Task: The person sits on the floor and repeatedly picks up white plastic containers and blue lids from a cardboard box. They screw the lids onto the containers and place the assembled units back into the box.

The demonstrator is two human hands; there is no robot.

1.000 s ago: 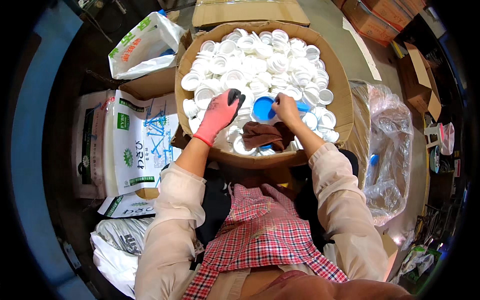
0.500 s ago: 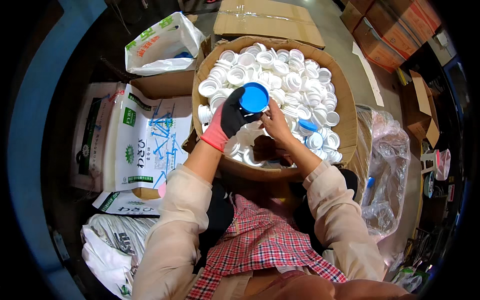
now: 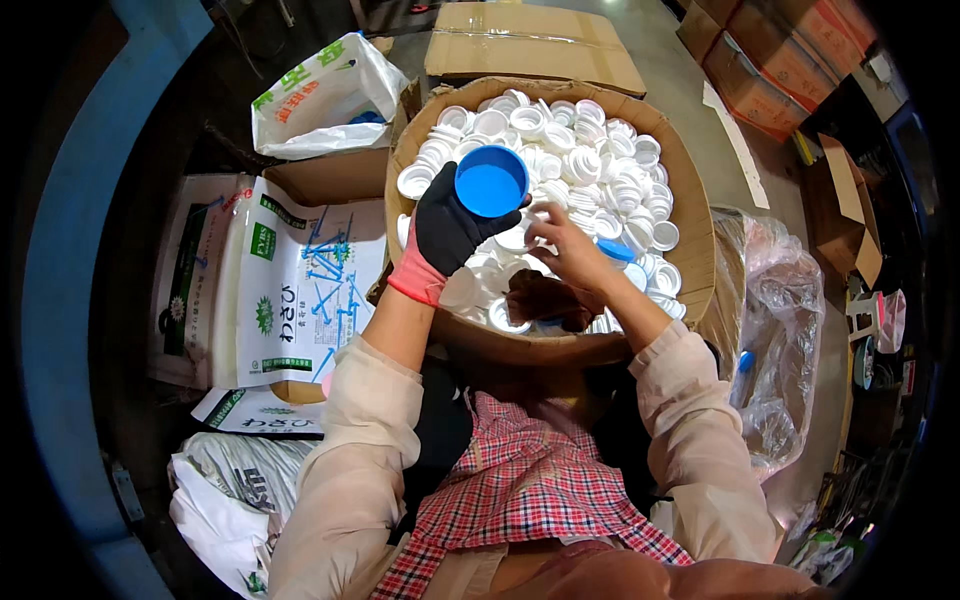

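Note:
My left hand, in a black glove with a pink-red cuff, grips a round blue cap by its edge. The cap's hollow inner side faces me. My bare right hand hovers just right of the cap, apart from it, with loosely bent fingers and nothing visible in them. Both hands are over a large carton heaped with white plastic caps. Another blue cap lies among the white ones beside my right hand. Below that hand is a dark brown, crumpled-looking piece whose kind I cannot make out.
To the left stand an open carton with printed flaps and a white plastic bag with something blue inside. A clear plastic bag sits to the right. Behind lie a flat carton and stacked boxes.
My left hand has moved slightly left and up with the blue cap. My right hand has come away from the cap's edge, its fingers now loosely bent.

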